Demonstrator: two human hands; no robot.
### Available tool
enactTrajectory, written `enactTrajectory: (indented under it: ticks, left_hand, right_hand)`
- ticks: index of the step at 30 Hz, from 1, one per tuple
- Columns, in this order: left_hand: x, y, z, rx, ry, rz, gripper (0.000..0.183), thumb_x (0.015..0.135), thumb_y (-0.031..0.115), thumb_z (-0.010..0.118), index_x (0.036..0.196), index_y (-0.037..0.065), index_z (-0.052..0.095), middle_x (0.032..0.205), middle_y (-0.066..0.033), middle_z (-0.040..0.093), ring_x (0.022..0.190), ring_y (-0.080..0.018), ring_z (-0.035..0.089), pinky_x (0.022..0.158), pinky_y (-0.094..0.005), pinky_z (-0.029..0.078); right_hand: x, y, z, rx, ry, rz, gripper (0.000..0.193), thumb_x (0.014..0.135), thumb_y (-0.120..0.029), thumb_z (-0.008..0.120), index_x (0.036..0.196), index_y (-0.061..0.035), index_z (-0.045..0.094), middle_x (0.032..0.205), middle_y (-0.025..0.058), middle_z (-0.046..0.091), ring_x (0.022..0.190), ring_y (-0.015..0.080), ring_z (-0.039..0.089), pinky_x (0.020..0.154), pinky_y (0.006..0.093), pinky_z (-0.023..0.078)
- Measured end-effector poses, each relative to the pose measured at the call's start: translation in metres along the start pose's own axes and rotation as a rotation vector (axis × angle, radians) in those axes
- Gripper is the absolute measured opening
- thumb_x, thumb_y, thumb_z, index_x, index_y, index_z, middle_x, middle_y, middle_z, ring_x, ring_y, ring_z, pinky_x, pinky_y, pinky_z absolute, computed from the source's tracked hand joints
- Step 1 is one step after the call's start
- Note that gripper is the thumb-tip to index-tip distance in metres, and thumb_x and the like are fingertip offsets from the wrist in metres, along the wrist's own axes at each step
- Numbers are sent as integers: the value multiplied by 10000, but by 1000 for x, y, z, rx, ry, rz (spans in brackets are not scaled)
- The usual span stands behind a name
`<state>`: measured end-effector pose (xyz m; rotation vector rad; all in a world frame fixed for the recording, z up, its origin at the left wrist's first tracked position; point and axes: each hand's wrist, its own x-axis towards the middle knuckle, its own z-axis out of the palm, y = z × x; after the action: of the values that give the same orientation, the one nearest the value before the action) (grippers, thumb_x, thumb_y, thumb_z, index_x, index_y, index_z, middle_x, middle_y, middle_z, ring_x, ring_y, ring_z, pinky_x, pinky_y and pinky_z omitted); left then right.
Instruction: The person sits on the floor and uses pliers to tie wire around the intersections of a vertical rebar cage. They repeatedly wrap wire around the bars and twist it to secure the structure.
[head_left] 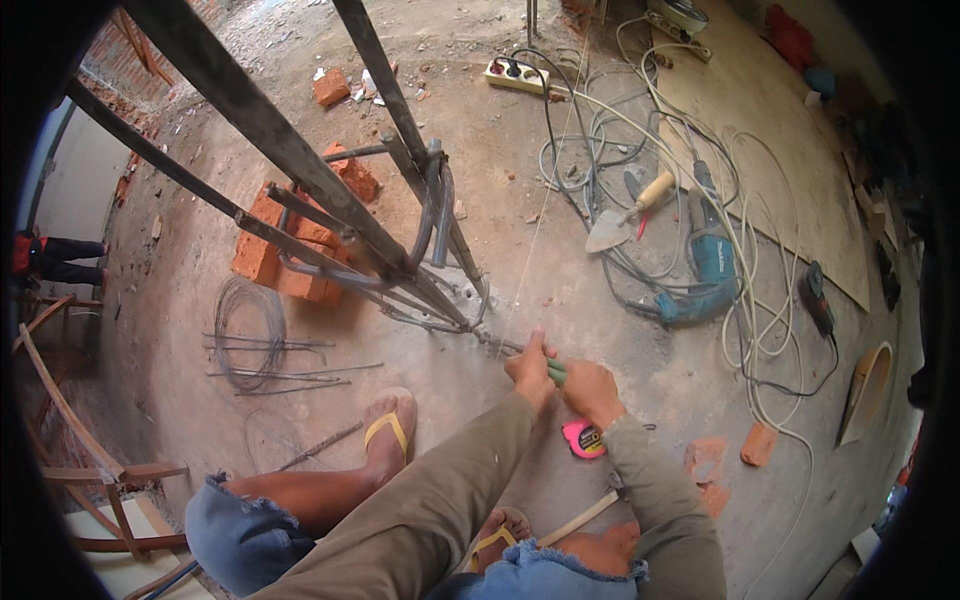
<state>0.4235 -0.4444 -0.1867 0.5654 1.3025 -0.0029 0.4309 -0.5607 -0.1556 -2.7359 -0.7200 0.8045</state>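
Observation:
My left hand point(530, 370) and my right hand point(592, 392) are together, closed around a tool with green handles point(556, 372). Its head is mostly hidden by my left fingers, so its exact kind cannot be told. A dark metal piece runs from my left hand toward the foot of a rebar column point(345, 215). Upright bars and bent stirrups make up this column, and it rises from the concrete floor. Below my hands lies a pink tape measure point(584, 439). A hammer with a wooden handle point(580, 518) rests near my right foot.
Red bricks point(258, 240) sit behind the column. Coiled wire point(250, 335) and cut rods lie left. On the right are a trowel point(612, 228), a teal power tool point(712, 265), an angle grinder point(816, 298) and tangled cables. A power strip point(516, 75) lies farther back.

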Motion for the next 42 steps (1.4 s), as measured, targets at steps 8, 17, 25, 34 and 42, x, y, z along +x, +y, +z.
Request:
enactTrajectory:
  ticks: [8,17,25,34,42]
  left_hand:
    - [18,-8,-55,-153,-260,6,251,996,275,586,989,28,541,832,-95,593,740,-259,630,706,-420,571]
    - [17,-6,3,-114,177,22,273,967,269,633,928,25,519,781,-80,558,657,-216,587,578,-372,525]
    - [13,-6,-53,-113,-193,4,337,960,308,642,1055,1,542,891,-109,594,791,-208,602,701,-379,536]
    - [4,-9,-23,196,4,10,417,927,306,654,1050,-84,571,957,-196,640,840,-236,621,695,-429,515]
    - [-24,1,-35,33,-434,-157,401,1066,375,368,1184,25,524,1021,-114,614,946,-244,609,863,-414,513]
  right_hand:
    - [-2,9,-12,1107,-789,239,328,871,-297,736,986,-1,652,785,113,655,640,203,661,549,366,520]
    - [-20,-25,5,-271,304,-63,365,843,-308,687,1050,-19,603,878,87,658,825,286,662,723,398,514]
    - [7,19,4,1325,-924,265,342,861,-330,768,1053,-87,624,808,57,663,622,147,636,549,312,500]
    - [-34,5,-1,1337,-484,144,245,898,-190,699,1012,19,640,857,114,691,766,189,678,636,308,526]
    - [-76,13,21,1539,-461,245,500,886,-257,730,1240,13,501,986,129,650,851,260,673,765,382,553]
